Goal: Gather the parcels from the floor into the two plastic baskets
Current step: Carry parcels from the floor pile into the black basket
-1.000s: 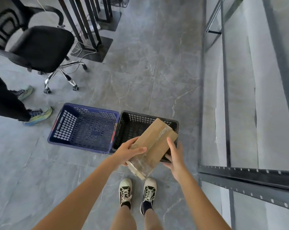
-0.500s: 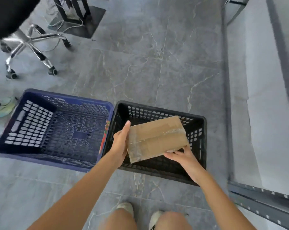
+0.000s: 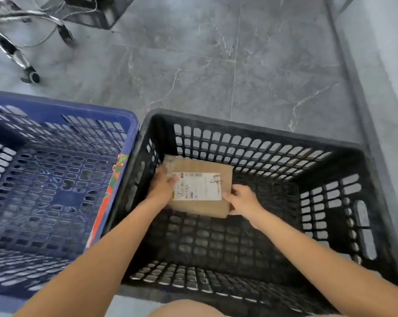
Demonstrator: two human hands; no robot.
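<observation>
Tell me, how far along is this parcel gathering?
Early, it seems. Done: nothing lies loose in either basket; the blue basket looks empty. In hand: both the left hand and right hand hold one cardboard parcel low inside the black basket, not yet released. Left: letting go; any other parcels are out of view.

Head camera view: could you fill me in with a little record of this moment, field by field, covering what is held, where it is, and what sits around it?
held item: cardboard parcel, white shipping label facing up
left hand: grips the parcel's left edge
right hand: grips the parcel's right edge
parcel location: low inside the black basket, toward its left side
black basket contents: only this parcel visible
blue basket: beside the black one on its left, no parcels visible in it
floor: grey marbled tiles
background: chrome chair base at upper left
</observation>
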